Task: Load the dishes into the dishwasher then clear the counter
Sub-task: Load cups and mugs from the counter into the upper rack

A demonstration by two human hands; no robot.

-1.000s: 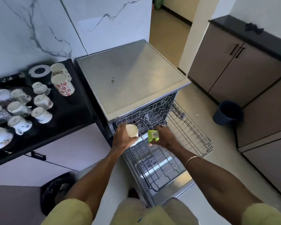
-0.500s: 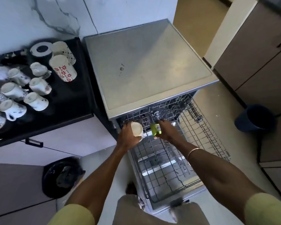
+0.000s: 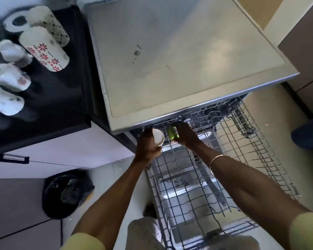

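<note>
Left hand (image 3: 148, 147) wrapped round a white cup (image 3: 158, 137), right hand (image 3: 185, 135) pinching a green cup (image 3: 172, 133) just beside it. Both held at the rear of the pulled-out dishwasher rack (image 3: 251, 156), probably to fill the back rows first.

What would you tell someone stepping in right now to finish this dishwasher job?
Left hand: grips a small cream cup at the back of the pulled-out wire dishwasher rack.
Right hand: holds a small green cup beside it, over the same rack.
Done: rack is out; neither cup is set down yet.
Left: seat both cups, then load the two tall flowered mugs and the white patterned teacups on the black counter, then clear the counter.
</note>
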